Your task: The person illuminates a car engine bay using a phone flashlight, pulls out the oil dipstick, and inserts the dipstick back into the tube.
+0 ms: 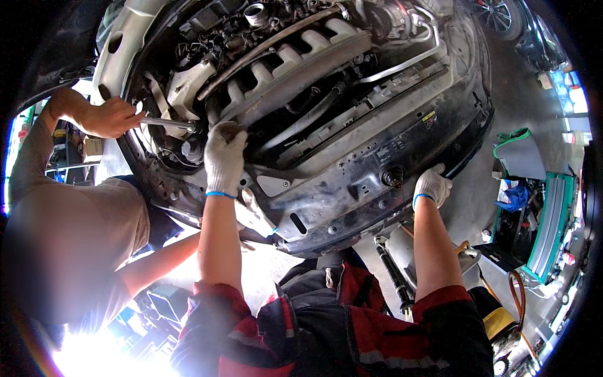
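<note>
My left hand (225, 158), in a white knit work glove with a blue cuff edge, reaches into a car's engine bay. It is beside the near end of the intake manifold (301, 80). Its fingers are curled, and a brownish patch shows at them; whether they hold something is not clear. My right hand (432, 186), gloved alike, is at the front edge of the car's front panel (339, 188) with bent fingers. A loose white glove (254, 207) lies on that panel, near my left wrist.
On the left, a co-worker's bare hand (110, 118) holds a long metal wrench (165, 122) reaching into the bay near my left hand. A floor-standing cylinder (400, 249) is below my right arm. A green-edged tool cart (549, 226) stands right; a hood latch (392, 176) is on the panel.
</note>
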A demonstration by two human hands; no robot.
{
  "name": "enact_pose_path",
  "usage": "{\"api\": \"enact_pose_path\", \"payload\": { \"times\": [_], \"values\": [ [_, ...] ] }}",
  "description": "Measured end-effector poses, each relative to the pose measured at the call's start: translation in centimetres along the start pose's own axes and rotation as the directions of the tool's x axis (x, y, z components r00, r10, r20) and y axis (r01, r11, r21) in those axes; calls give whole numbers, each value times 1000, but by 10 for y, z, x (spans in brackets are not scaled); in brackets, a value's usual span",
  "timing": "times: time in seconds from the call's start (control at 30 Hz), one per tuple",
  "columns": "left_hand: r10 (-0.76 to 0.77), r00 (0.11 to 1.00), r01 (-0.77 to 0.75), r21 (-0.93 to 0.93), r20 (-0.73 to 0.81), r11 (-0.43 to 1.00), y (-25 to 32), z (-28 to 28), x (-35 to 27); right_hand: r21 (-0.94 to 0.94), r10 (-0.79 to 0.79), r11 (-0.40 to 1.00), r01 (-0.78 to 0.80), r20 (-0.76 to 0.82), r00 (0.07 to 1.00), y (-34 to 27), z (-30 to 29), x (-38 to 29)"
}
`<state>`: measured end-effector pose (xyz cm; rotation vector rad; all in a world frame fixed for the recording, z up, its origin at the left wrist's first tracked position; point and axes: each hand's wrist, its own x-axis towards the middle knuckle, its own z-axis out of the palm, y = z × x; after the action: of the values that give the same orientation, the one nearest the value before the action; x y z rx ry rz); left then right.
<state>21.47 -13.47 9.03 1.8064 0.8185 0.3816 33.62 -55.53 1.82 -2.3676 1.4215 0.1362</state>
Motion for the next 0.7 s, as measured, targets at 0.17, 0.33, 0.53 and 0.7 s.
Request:
{"api": "enact_pose_path", "payload": {
  "times": [0.17,0.33,0.53,0.7],
  "values": [
    [12,999,-23,267,43,964,-33,32,17,6,-1,1000,1,8,1000,2,-2,1],
    [41,996,-76,581,74,810,-54,38,23,-4,5,1000,-5,-6,1000,1,0,0],
    [-51,998,18,647,32,762,-56,46,21,4,16,1000,-16,3,1000,-1,-5,-4],
    [-75,996,36,605,39,796,-56,48,25,9,14,1000,-14,-8,1000,0,-3,-2]
  ]
}}
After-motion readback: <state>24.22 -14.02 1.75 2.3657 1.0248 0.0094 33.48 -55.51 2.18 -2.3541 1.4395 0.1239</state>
